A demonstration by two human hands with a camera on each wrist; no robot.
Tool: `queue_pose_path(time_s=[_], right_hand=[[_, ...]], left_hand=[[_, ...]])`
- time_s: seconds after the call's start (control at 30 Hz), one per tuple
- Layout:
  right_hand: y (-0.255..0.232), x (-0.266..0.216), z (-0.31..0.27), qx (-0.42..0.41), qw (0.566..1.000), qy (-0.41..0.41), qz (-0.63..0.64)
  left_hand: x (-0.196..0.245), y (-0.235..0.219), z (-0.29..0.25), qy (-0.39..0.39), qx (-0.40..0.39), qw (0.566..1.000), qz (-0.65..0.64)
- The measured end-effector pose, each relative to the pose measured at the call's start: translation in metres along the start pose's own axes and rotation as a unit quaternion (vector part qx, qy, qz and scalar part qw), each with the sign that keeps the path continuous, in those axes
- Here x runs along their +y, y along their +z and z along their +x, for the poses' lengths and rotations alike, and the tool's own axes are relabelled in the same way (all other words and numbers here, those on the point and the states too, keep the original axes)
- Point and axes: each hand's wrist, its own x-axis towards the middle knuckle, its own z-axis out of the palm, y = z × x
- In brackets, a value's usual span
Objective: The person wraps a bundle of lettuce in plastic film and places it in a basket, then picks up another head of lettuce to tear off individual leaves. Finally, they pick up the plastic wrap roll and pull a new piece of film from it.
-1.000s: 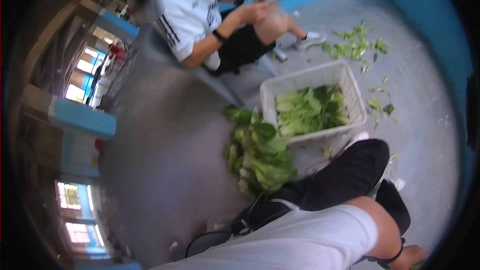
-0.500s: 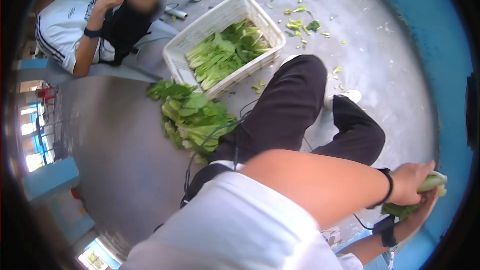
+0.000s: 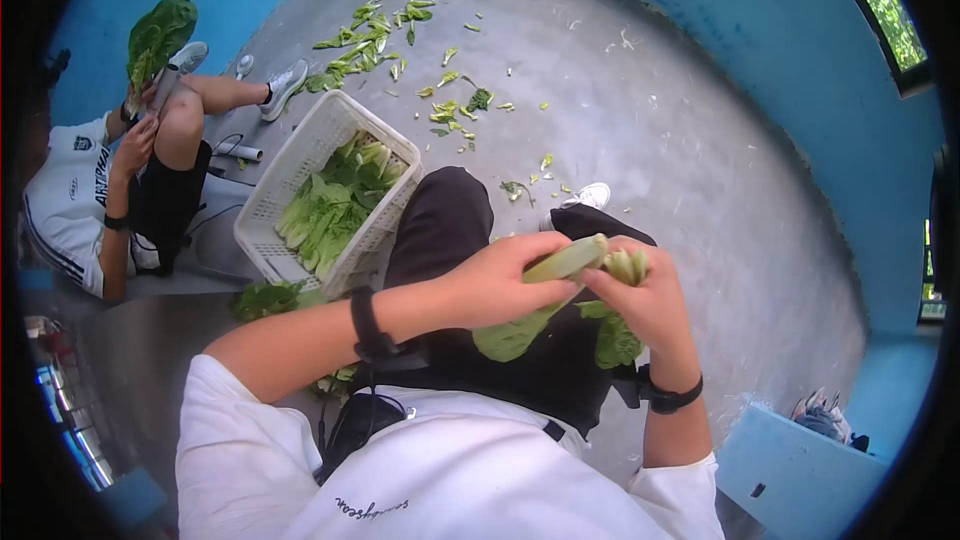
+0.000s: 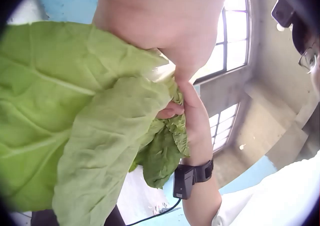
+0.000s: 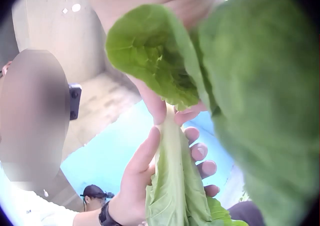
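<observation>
Close in: left hand point(image 3: 495, 285) has its grip curled round a pale-stemmed leafy green point(image 3: 560, 275), thumb along the stalk, leaves hanging down over the lap. Right hand point(image 3: 645, 300) right beside it, fingers closed round the same veg from the other side – both hands touching at the stalk. Black bands on both wrists. L wrist view: big green leaves fill the shot, right hand's fingers tucked into them. Below the hands, black trousers. A bit further, just left of the knee: white basket point(image 3: 262, 215) on the floor, greens inside. More greens piled by the basket's near corner. Further out: leaf scraps point(image 3: 360, 45) scattered on grey floor. Far left, a second person point(image 3: 95, 195) sitting, holding up a leaf.
</observation>
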Motion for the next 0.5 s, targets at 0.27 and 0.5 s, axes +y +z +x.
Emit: queue_pose_path(time_s=[0.27,0.5], right_hand=[[0.031,0.016,0.005,-0.049,0.998,0.009,0.038],[0.024,0.022,0.012,0.002,0.974,0.038,0.225]], left_hand=[[0.001,-0.005,-0.04,-0.059,0.08,0.993,0.057],[-0.009,0.005,-0.042,-0.071,0.108,0.992,-0.007]])
